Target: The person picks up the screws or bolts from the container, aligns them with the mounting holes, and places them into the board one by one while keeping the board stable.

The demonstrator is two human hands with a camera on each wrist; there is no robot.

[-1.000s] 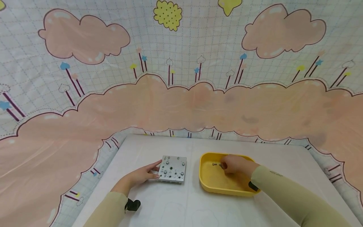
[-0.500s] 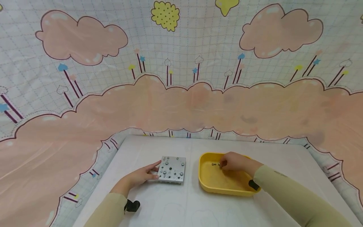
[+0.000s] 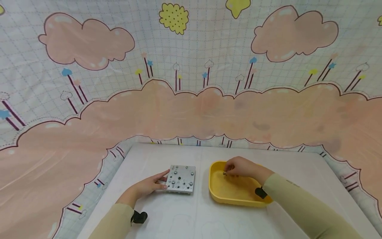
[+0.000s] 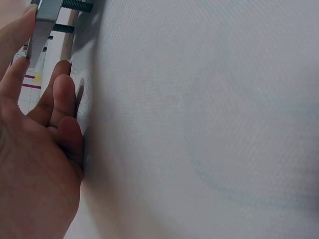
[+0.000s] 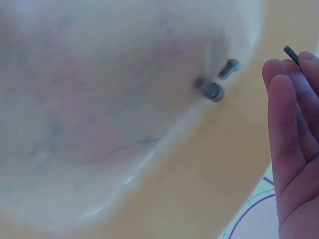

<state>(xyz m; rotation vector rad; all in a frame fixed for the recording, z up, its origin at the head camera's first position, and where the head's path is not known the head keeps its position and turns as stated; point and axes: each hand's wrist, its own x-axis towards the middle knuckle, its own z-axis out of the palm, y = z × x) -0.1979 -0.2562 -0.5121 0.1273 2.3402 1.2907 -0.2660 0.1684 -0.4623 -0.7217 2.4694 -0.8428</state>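
Left hand grips the metal plate; right hand pinches a screw over the yellow tray

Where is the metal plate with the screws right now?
In the head view the metal plate lies on the table, left of the yellow tray, with the left hand holding its left edge.
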